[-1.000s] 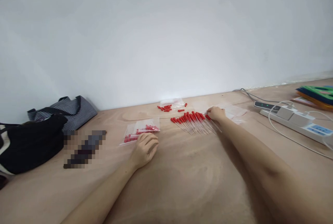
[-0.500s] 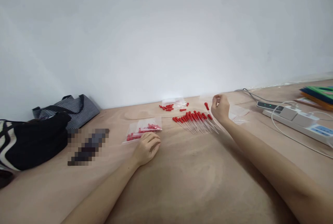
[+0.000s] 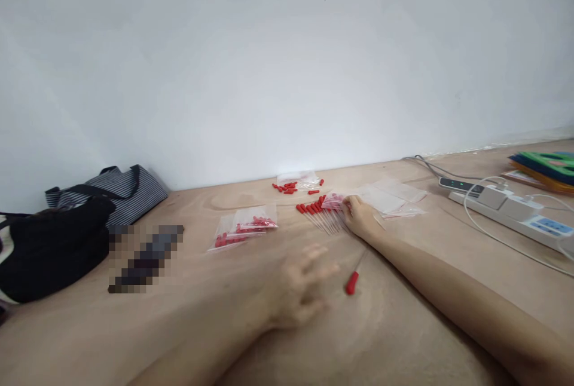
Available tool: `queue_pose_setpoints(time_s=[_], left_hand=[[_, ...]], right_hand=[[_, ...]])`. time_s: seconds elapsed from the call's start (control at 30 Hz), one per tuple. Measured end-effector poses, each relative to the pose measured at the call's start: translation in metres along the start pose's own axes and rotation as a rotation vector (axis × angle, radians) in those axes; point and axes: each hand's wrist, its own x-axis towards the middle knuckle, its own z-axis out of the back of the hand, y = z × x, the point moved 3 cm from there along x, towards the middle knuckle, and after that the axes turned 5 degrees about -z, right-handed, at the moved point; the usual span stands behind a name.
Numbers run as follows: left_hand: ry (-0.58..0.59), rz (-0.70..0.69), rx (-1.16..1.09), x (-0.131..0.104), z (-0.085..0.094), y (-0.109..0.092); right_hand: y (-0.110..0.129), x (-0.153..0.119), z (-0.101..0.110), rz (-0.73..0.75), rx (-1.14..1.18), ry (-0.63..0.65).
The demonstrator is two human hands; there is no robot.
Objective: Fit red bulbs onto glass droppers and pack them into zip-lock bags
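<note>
My left hand (image 3: 305, 287), smeared by motion, is over the middle of the table with its fingers spread and nothing visible in them. Just right of it is a single dropper (image 3: 352, 283) with a red bulb and thin clear tube. Farther back, my right hand (image 3: 362, 218) has its fingers closed at the edge of a clear plastic bag (image 3: 334, 201). That bag overlies part of a row of red-bulbed droppers (image 3: 311, 209), whose bulbs show pink through it. Other flat clear bags (image 3: 394, 198) lie beyond my right hand.
Filled bags of red bulbs (image 3: 246, 227) lie left of centre. Loose red bulbs (image 3: 287, 187) sit near the wall beside another bag. A power strip (image 3: 511, 213) with white cables is at right, a striped bag (image 3: 130, 192) and a black bag (image 3: 58, 248) at left.
My left hand has left the filled bags and moved right, its fingers spreading. My right hand has come lower and nearer, with a clear bag now over the droppers. One dropper now appears closer to me.
</note>
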Motion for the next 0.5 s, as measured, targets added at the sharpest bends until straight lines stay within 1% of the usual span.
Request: queue_pose_setpoints(time_s=[0.03, 0.1, 0.13, 0.2, 0.27, 0.33, 0.4, 0.5], left_hand=[[0.079, -0.052, -0.047, 0.01, -0.008, -0.012], [0.144, -0.085, -0.106, 0.027, -0.019, -0.029], [0.164, -0.113, -0.123, 0.034, -0.023, -0.034], [0.186, -0.154, -0.147, 0.043, -0.028, -0.038], [0.194, -0.154, -0.167, 0.046, -0.031, -0.036], [0.182, -0.099, -0.182, 0.043, -0.032, -0.029], [0.142, -0.023, -0.185, 0.037, -0.032, -0.021], [0.048, 0.079, -0.164, 0.024, -0.029, -0.007]], right_hand=[[0.0, 0.0, 0.0, -0.005, -0.011, 0.011], [0.001, -0.001, -0.001, -0.017, -0.034, 0.035], [0.001, -0.001, -0.001, -0.023, -0.046, 0.047], [0.002, -0.001, -0.002, -0.027, -0.069, 0.068], [0.002, -0.002, -0.001, -0.027, -0.078, 0.079], [0.004, -0.001, 0.0, -0.021, -0.052, 0.066], [0.006, -0.001, 0.004, -0.01, 0.007, 0.022], [0.014, 0.0, 0.015, 0.012, 0.133, -0.081]])
